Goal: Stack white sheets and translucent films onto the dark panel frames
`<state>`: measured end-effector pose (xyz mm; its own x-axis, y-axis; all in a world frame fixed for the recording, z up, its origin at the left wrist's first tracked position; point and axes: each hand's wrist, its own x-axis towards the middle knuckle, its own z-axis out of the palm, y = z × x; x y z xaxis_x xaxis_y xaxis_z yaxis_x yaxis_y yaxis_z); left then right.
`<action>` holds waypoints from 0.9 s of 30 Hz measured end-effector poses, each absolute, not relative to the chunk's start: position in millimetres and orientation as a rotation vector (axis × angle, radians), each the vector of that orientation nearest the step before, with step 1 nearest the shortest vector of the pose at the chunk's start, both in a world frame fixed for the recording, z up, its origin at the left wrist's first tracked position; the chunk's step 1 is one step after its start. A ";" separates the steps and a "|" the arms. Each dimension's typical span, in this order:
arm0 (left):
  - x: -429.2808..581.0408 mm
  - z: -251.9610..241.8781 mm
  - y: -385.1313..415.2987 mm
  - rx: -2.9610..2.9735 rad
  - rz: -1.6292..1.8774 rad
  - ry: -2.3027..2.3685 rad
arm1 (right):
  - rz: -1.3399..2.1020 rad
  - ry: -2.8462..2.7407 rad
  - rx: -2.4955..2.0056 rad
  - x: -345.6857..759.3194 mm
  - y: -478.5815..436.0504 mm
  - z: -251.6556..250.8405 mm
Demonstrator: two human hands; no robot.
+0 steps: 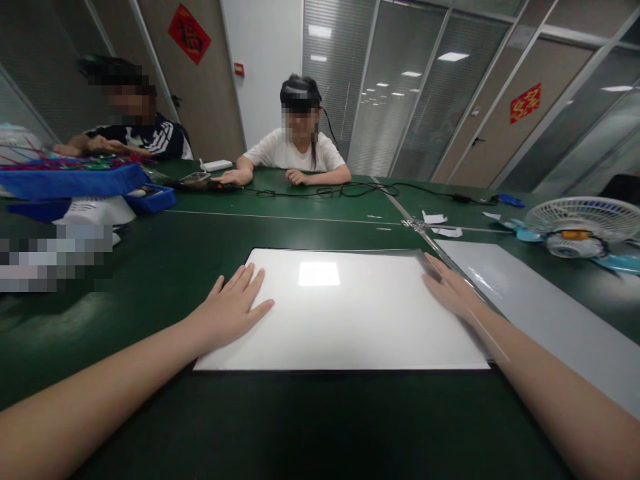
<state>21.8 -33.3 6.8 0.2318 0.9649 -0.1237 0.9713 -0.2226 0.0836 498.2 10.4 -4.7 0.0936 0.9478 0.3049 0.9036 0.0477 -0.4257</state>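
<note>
A glossy white sheet lies flat in front of me, with a light reflected in its surface. A clear film juts out past its right edge. My left hand rests on the left edge of the sheet, fingers spread and palm down. At the right edge is my right hand, its fingers stretched forward along the side. The clear film's edge crosses near this hand; whether it passes over or under the fingers is hard to make out.
A second white sheet lies to the right, near a fan. Blue trays with wires stand at the left. Black cables and paper scraps lie across the green table. Two people sit opposite.
</note>
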 end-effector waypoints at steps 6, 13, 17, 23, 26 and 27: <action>25.2 18.8 -38.0 2.799 0.155 1.509 | 0.141 -1.809 -1.892 493.3 9.0 -1.1; 26.2 19.9 -33.6 2.809 0.083 0.966 | 0.142 -1.818 -1.839 497.0 10.3 -4.5; 25.2 17.7 -31.1 2.764 0.107 0.969 | 0.150 -1.792 -1.810 498.9 11.2 -7.9; 24.8 15.0 -29.1 2.742 0.136 0.977 | 0.153 -1.775 -1.798 499.2 9.8 -9.4; 23.6 12.9 -28.8 2.766 0.150 0.963 | 0.142 -1.796 -1.832 499.3 10.1 -8.2; 23.8 13.8 -30.3 2.780 0.163 0.968 | 0.145 -1.804 -1.831 500.3 10.8 -8.8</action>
